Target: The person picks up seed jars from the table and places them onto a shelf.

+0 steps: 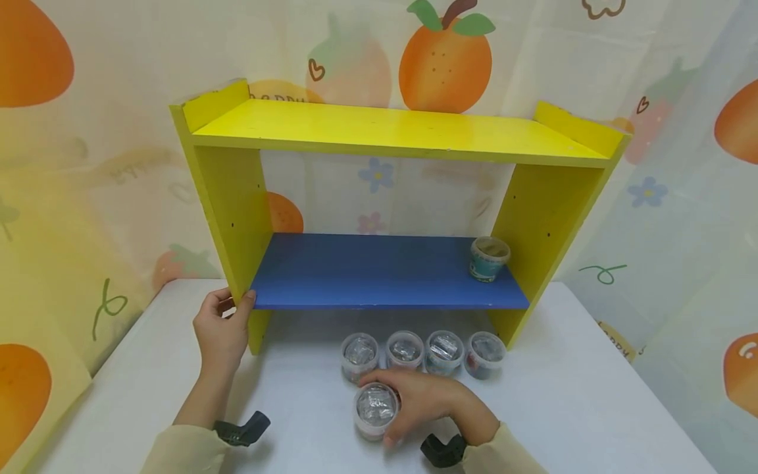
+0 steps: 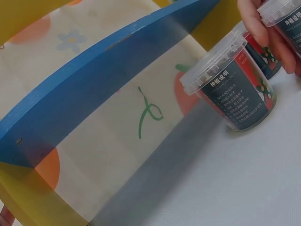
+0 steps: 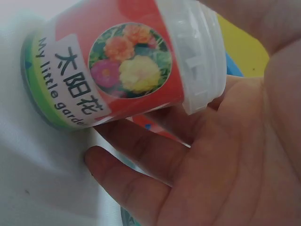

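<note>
My left hand [image 1: 220, 332] grips the lower left side panel [image 1: 233, 217] of a yellow shelf unit, its thumb near the blue board [image 1: 379, 271]. My right hand [image 1: 429, 397] has its fingers and thumb around a small lidded planting tub [image 1: 376, 407], low over the white table or standing on it. In the right wrist view this tub [image 3: 117, 66] has a red label with flowers and "My little garden". Behind my right hand stands a row of several similar tubs [image 1: 359, 352] with clear lids and silvery tops. The left fingers are partly hidden behind the panel.
An open blue-green tub [image 1: 489, 259] stands at the right end of the blue board. The unit's yellow top shelf [image 1: 379, 125] spans above it. Its right side panel [image 1: 545, 224] ends beside the tub row. A fruit-patterned cloth [image 1: 669, 131] hangs behind the white table [image 1: 592, 395].
</note>
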`<act>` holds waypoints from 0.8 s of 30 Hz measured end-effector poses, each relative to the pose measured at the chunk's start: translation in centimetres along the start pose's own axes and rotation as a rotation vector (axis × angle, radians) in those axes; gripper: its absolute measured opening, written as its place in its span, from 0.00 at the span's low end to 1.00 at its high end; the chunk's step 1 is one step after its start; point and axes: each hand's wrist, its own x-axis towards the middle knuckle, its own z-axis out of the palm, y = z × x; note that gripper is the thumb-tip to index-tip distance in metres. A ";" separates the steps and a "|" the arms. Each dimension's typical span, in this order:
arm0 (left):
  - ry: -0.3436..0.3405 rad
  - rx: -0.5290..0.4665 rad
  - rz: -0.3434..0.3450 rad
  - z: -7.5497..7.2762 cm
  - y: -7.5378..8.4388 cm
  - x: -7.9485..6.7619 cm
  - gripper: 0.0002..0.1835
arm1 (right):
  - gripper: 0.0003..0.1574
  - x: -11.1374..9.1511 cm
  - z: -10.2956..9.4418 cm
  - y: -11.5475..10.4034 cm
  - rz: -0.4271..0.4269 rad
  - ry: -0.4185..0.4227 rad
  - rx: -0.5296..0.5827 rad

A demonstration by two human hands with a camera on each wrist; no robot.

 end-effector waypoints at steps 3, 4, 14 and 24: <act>-0.002 0.002 0.003 0.0 0.0 0.0 0.23 | 0.51 0.1 0.1 0.0 0.003 0.004 0.019; -0.003 0.003 0.003 0.0 0.0 0.0 0.23 | 0.50 0.1 0.2 0.0 0.000 0.004 0.026; -0.003 -0.009 0.003 0.0 0.0 0.0 0.23 | 0.52 0.3 0.3 0.1 -0.021 0.030 0.069; -0.002 0.007 -0.017 0.0 0.2 -0.1 0.22 | 0.53 0.7 0.1 0.5 -0.041 0.049 0.109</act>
